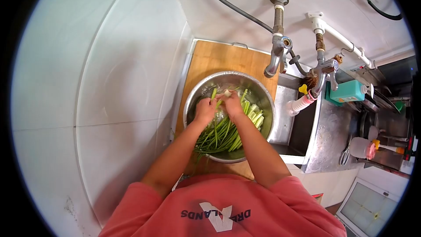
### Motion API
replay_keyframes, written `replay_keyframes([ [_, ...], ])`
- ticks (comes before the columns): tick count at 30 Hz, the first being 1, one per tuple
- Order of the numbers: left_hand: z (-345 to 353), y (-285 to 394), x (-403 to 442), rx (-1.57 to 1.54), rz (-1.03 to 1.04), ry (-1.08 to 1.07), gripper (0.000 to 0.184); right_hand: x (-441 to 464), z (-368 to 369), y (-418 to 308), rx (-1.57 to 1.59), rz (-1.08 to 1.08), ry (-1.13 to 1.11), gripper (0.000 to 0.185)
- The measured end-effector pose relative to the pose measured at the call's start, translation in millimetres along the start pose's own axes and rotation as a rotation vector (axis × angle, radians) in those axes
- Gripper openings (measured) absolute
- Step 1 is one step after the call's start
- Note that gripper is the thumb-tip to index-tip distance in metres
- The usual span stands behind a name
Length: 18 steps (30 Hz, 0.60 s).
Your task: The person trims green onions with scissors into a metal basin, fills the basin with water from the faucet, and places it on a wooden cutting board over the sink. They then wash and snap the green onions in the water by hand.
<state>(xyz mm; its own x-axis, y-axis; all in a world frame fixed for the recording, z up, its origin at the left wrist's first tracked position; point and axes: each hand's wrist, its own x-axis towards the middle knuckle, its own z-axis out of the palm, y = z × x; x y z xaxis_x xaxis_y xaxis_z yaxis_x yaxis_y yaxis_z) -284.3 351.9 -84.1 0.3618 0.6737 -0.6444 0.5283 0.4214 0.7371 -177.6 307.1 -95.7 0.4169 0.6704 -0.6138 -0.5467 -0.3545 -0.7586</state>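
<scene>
A large steel basin [267, 137] holds water and a heap of long green vegetable stalks [219, 134], thin and dark toward the near left, thicker and paler on the right. Over the basin, my left hand [205, 109] is closed, with a green stalk sticking up past its fingers. Close beside it, my right hand [232, 105] has its fingers curled together at the pale end of a stalk [227, 92]. Both sets of fingertips nearly meet, and their exact grip is partly hidden.
The basin stands on a wooden board [215, 52] beside the sink [280, 123]. Two taps hang from the wall: one tap [274, 59] near the basin's far right, another with a pink-and-white hose [302, 104]. A teal bottle [348, 91] and scissors [345, 156] lie right. A tiled wall [123, 83] borders the left.
</scene>
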Motion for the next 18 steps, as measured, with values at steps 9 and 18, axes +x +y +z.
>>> replay_keyframes([
  [9,-6,-10,2,0.423,0.415,0.085,0.027,21,6,21,-0.321,-0.036,0.211,0.025],
  [18,7,-11,3,0.447,0.463,0.278,0.027,13,19,2,-0.731,-0.144,0.369,0.029],
])
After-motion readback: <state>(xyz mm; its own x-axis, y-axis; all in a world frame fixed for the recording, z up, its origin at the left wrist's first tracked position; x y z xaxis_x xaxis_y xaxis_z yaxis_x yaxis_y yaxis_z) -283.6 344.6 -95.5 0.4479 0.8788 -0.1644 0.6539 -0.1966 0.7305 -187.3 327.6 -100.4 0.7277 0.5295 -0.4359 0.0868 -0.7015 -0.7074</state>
